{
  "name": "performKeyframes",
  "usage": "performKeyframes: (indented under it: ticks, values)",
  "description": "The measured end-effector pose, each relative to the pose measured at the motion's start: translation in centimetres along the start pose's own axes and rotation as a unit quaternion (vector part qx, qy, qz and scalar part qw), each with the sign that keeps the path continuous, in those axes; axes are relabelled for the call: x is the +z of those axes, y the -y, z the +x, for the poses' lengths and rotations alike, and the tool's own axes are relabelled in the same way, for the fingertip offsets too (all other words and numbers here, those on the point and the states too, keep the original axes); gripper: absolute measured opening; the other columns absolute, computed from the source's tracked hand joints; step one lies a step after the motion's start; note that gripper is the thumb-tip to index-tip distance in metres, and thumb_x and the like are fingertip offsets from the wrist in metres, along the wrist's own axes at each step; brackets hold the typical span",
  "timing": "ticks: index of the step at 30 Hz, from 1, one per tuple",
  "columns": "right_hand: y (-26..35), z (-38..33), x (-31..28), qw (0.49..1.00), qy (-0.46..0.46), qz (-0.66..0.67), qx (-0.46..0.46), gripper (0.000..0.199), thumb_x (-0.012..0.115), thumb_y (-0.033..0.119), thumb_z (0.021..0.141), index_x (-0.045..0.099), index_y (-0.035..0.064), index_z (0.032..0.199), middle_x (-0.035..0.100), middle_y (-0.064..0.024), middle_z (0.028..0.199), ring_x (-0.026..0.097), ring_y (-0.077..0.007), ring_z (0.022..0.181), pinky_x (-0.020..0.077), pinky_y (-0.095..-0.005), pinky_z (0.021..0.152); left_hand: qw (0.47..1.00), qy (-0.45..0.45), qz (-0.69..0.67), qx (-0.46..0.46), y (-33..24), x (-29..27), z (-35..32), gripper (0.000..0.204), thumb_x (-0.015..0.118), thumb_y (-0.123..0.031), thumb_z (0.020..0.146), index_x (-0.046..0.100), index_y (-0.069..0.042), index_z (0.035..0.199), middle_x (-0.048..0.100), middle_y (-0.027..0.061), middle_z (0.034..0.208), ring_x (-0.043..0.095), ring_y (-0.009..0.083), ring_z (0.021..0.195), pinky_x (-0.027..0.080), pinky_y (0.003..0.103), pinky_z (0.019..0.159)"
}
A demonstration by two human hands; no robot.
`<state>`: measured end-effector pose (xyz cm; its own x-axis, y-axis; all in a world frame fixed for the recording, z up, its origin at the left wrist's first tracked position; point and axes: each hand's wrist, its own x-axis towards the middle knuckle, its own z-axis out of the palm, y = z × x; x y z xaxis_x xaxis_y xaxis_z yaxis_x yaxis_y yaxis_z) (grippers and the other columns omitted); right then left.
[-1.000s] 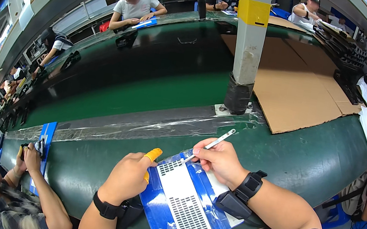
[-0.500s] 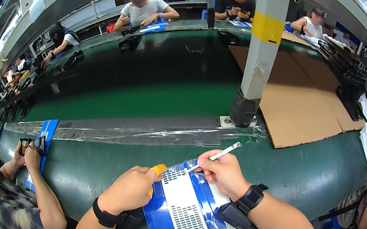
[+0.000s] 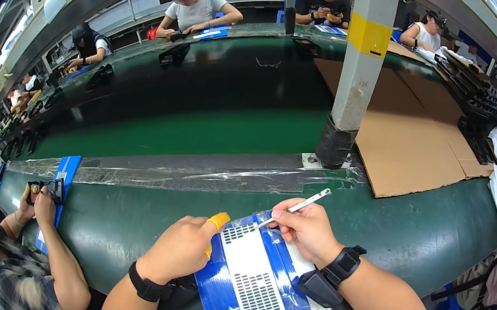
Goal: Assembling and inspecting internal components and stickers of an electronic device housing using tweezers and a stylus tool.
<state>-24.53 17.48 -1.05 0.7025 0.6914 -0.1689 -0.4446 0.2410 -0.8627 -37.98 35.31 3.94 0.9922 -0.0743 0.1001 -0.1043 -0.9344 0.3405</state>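
A blue plastic board with clear tape on it leans at the table's near edge. Down its middle lies a white label sheet bearing rows of small dark stickers. My left hand, with yellow covers on its fingertips, is closed on the board's upper left edge. In my right hand is a slim pale tool with a hole at its upper end, pinched like a pen. Its lower tip rests at or just above the top rows of stickers; whether it touches I cannot tell. Both wrists wear black straps.
A green work table curves around a dark green belt. A grey post with a yellow band rises ahead, beside flat cardboard. Black parts are piled at the far right. Several co-workers sit around; one at left handles a black part.
My right hand and the pale tool have shifted very slightly, the tip staying near the top sticker rows. The whole view has moved a little. Black parts on the belt have moved slightly left.
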Motion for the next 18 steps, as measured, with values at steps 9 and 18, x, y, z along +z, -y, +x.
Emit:
performKeyframes:
  ticks: [9, 18]
  values:
    - [0.0, 0.0, 0.2, 1.000, 0.009, -0.011, 0.006, 0.007, 0.057, 0.001, 0.075, 0.054, -0.0022, 0.081, 0.058, -0.0106, 0.068, 0.049, -0.0063, 0.049, 0.0390, -0.0162, 0.042, 0.996, 0.012, -0.081, -0.024, 1.1, -0.5, 0.4, 0.038, 0.044, 0.009, 0.064, 0.050, 0.004, 0.101, 0.061, 0.0135, 0.087, 0.057, 0.0306, 0.078, 0.046, 0.033, 0.068]
    - [0.1, 0.1, -0.1, 1.000, 0.013, 0.002, 0.008, 0.007, 0.056, 0.001, 0.076, 0.054, -0.0026, 0.082, 0.058, -0.0114, 0.068, 0.048, -0.0066, 0.050, 0.0392, -0.0164, 0.043, 0.993, 0.049, -0.096, -0.042, 1.5, -0.6, 0.7, 0.042, 0.046, 0.007, 0.062, 0.050, 0.002, 0.104, 0.061, 0.0111, 0.087, 0.056, 0.0300, 0.078, 0.045, 0.034, 0.069]
